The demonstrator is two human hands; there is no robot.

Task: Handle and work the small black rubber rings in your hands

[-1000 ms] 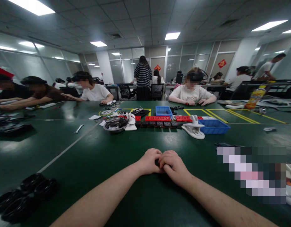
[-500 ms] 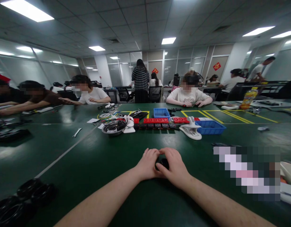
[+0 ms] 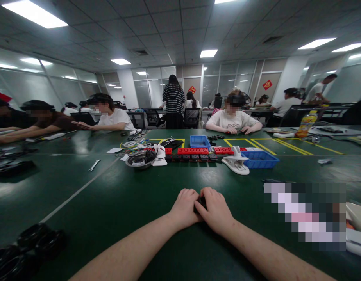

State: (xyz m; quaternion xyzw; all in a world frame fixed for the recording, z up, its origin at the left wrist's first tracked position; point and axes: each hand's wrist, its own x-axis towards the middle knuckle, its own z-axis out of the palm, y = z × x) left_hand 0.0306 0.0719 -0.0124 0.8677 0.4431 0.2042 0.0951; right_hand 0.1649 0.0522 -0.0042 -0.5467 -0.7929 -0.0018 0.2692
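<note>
At six o'clock on the worktop [image 3: 133, 203], left hand [image 3: 184, 207] and right hand [image 3: 218, 212] meet, forearms [image 3: 130, 249] slanting in from eight and four o'clock, both grips curled round the mostly hidden black object [image 3: 202, 201] between them.

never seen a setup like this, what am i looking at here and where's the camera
There's no machine: these are a person's bare hands, seen from a camera worn on that person's head, looking forward and down. The left hand and right hand cup a small black object, mostly hidden, over a green table. Black rings lie at lower left; farther off are a wrench, a bowl with cables and a blue tray.
</note>
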